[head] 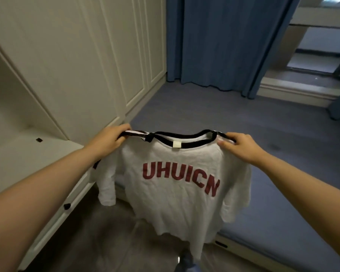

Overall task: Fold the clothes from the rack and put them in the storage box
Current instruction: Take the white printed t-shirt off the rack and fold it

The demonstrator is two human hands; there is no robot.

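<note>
Beside cream wardrobe doors (71, 55), your left hand (108, 141) and right hand (238, 147) each pinch the hanging white T-shirt (177, 193) by a shoulder at mid-frame.

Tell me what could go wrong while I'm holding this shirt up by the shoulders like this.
Both hands, left and right, pinch only the shoulder edges of the white T-shirt, so a slip could drop one side. Its hem hangs low near the tiled floor and might drag. No storage box shows in view, so you may have to carry it unfolded.
</note>
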